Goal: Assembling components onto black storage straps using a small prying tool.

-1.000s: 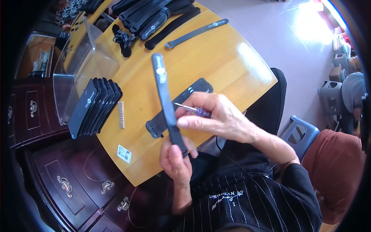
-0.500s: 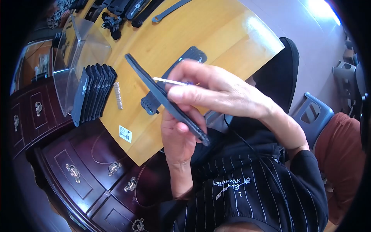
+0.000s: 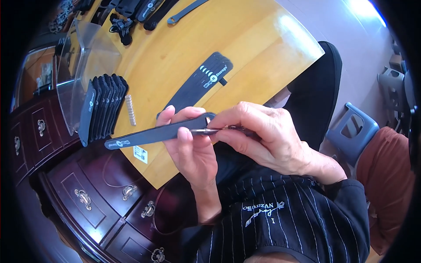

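Note:
A long dark grey strap (image 3: 149,133) with pale print near its far-left end is held in my left hand (image 3: 195,155), thumb in front and fingers behind. My right hand (image 3: 274,142) is closed around a slim tool (image 3: 204,130) with a shiny metal tip; its handle is mostly hidden by the fingers, so its kind is unclear. The tip lies against the strap's right end, beside my left thumb. Behind the hands, a stack of similar printed straps (image 3: 197,87) lies on the table, its lower end covered by my left fingers.
A row of dark straps (image 3: 105,107) stands at the table's left edge, beside a clear plastic stand (image 3: 72,94). Near it are a small ribbed strip (image 3: 130,110) and a white label (image 3: 140,154). Dark drawers (image 3: 83,197) stand below left; a grey-blue stool (image 3: 353,131) is at right.
The strap has turned from a steep slant to nearly level, its printed face showing. My right hand has moved down and right, bringing the tool's tip to the strap's right end.

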`<state>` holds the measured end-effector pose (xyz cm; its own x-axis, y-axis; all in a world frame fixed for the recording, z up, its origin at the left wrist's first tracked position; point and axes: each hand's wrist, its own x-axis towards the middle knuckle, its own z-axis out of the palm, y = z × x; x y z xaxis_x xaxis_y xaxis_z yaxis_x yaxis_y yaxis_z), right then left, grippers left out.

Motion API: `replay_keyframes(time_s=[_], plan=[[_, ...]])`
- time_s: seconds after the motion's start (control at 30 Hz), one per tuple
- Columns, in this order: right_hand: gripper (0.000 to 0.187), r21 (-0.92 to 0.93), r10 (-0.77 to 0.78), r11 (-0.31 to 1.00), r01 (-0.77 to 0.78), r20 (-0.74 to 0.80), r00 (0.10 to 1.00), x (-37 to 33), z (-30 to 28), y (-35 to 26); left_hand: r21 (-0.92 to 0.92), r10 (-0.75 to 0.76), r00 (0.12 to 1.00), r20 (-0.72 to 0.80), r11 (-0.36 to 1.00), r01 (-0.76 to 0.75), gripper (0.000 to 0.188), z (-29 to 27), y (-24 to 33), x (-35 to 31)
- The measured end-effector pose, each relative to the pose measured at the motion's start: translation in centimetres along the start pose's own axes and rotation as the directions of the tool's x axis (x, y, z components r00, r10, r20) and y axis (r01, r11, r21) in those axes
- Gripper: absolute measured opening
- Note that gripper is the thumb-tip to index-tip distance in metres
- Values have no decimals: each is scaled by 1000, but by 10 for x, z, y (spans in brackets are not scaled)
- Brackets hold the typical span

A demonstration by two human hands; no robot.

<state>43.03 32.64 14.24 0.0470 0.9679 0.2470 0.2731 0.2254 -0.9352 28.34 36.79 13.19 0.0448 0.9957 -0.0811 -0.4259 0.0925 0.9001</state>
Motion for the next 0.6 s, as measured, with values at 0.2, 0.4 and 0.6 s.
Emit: replay_keyframes(time_s=[0.2,0.4,0.6], plan=[[17,223,61,974,-42,-80,995,5,3,-2,28,66,969,240,997,-75,37,-15,-1,0],[18,49,65,997,-64,-9,998,0,0,-6,30,166,962,219,984,-176,36,-27,-1,10],[21,-41,11,999,-14,-58,998,3,10,-5,66,235,959,161,967,-248,35,-21,-4,9]])
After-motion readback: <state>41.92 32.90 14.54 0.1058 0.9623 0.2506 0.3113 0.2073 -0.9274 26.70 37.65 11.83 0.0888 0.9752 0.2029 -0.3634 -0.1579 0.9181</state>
